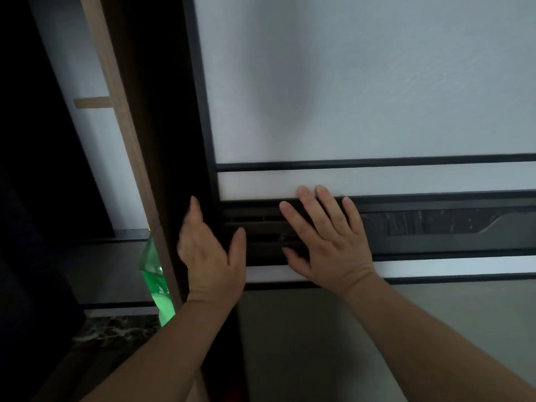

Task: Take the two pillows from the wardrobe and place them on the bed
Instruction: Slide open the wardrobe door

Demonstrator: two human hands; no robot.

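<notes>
A sliding wardrobe door (362, 82) with white panels and a black frame fills the view. My left hand (211, 253) curls its fingers around the door's dark left edge, thumb on the front. My right hand (324, 236) lies flat on the door's dark middle band (435, 227), fingers spread. No pillow is visible, and neither is the bed. The inside of the wardrobe is hidden behind the door.
Left of the door runs a brown wooden upright (130, 140) with a white wall behind it. A green plastic object (156, 282) sits low beside the upright. A dark marbled surface (116, 329) lies below at the left.
</notes>
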